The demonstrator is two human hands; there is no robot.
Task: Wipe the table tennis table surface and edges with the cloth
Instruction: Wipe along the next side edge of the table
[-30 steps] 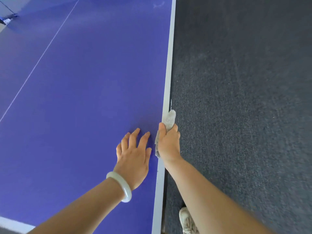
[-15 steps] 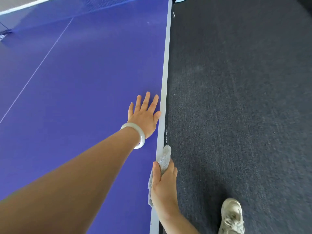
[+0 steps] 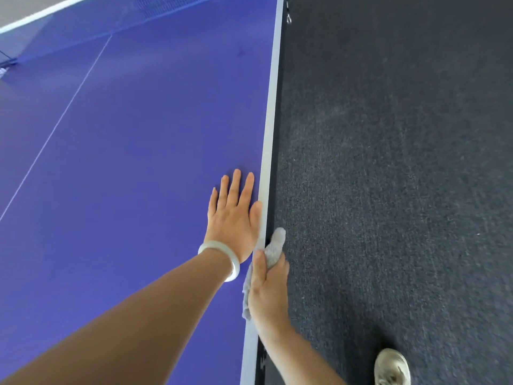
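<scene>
Head view: right hand grips cloth on table edge.

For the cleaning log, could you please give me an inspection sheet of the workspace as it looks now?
Surface: blue table tennis table, thin white centre line, pale edge band on its right side.
Job's things: grey cloth draped over the right edge.
Clutter: nothing seen.
Grips: left hand flat on the top, fingers straight; right hand holds the cloth against the edge.
Cables: nothing seen.
Surroundings: dark carpet, net at the far end, pale shoe, white bangle on the left wrist.
</scene>
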